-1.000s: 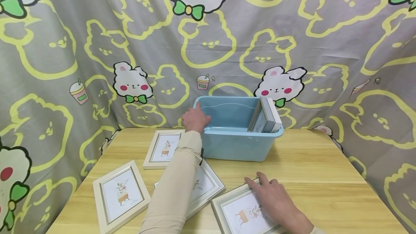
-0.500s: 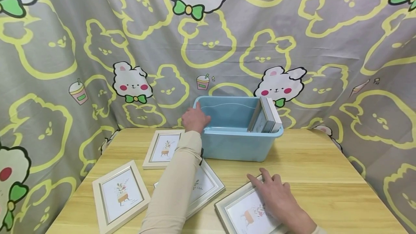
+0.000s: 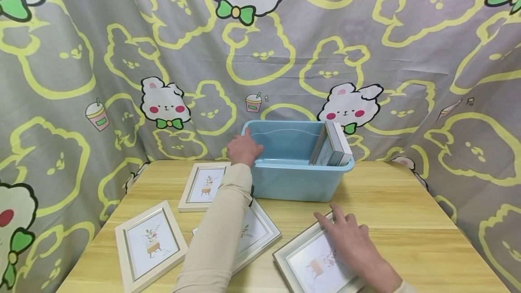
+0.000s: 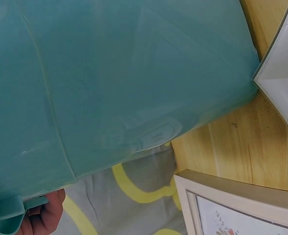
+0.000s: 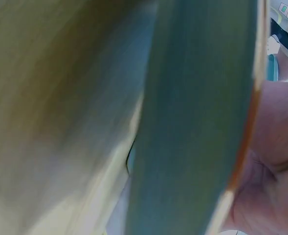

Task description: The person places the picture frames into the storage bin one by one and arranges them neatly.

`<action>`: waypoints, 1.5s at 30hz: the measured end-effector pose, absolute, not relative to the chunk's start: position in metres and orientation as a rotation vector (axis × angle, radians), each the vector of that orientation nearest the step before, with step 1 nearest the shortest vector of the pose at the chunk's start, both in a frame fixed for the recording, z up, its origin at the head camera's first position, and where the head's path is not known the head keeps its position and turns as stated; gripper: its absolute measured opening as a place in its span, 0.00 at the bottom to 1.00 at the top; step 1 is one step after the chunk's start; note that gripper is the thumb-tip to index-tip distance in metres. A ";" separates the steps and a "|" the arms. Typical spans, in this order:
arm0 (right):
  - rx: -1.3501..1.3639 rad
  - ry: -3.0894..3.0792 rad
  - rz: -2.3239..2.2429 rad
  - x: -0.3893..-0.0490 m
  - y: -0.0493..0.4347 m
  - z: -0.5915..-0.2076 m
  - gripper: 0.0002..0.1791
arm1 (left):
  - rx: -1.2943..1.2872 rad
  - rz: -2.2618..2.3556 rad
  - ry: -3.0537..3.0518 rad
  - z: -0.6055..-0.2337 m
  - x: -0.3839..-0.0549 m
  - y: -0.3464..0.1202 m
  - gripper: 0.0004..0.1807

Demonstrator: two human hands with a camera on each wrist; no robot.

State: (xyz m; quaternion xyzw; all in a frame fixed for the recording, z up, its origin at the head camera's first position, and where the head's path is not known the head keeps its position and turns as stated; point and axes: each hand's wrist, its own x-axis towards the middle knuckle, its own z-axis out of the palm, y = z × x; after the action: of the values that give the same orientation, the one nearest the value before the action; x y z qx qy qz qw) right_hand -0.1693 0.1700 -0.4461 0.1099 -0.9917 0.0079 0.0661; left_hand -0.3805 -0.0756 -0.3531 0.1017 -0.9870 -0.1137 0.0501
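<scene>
At the back of the table stands a light blue plastic bin [image 3: 295, 183]. My left hand [image 3: 244, 149] grips the rim at its left end; in the left wrist view curled fingers [image 4: 48, 213] show under the lip. My right hand [image 3: 353, 243] holds a silvery picture frame [image 3: 285, 259] with a plant print by its edges, the palm over the frame's right part. In the right wrist view the frame's side [image 5: 192, 117] is close and blurred beside my palm. Several picture frames [image 3: 335, 148] stand upright in the bin's right end.
Two cream picture frames lie face up at the left, one nearer [image 3: 122, 243] and one farther back [image 3: 187, 193]. A silver frame [image 3: 264, 238] lies partly under my left forearm. A patterned grey curtain [image 3: 281, 76] hangs behind the wooden table [image 3: 427, 238].
My right hand and the frame it holds have moved a little to the right and slightly away from me. The left hand stays on the bin's rim.
</scene>
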 end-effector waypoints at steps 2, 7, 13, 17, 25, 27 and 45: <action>0.334 -2.984 0.062 -0.169 0.171 -0.443 0.41 | 0.312 -0.342 -3.011 -0.353 -0.381 -0.075 0.43; 0.346 -2.964 0.081 -0.170 0.175 -0.437 0.38 | 0.319 -0.335 -3.016 -0.353 -0.381 -0.075 0.43; 0.358 -2.858 0.097 -0.175 0.178 -0.431 0.28 | 0.320 -0.339 -3.013 -0.353 -0.381 -0.075 0.43; 0.337 -2.827 0.111 -0.175 0.177 -0.430 0.23 | 0.315 -0.342 -3.013 -0.353 -0.381 -0.075 0.43; 0.347 -2.791 0.044 -0.175 0.174 -0.426 0.37 | 0.305 -0.327 -3.019 -0.352 -0.381 -0.076 0.43; 0.348 -2.781 0.016 -0.176 0.173 -0.422 0.38 | 0.307 -0.338 -3.019 -0.352 -0.380 -0.076 0.43; 0.348 -2.729 -0.174 -0.178 0.179 -0.389 0.37 | 0.308 -0.365 -3.017 -0.354 -0.382 -0.077 0.43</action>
State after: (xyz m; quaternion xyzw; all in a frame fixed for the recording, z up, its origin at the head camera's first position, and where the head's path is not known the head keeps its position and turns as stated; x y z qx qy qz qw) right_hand -0.1784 0.1789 -0.3894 0.1237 -0.9717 -0.0618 0.1914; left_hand -0.3815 -0.0771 -0.3538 0.1006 -0.9868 -0.1194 0.0434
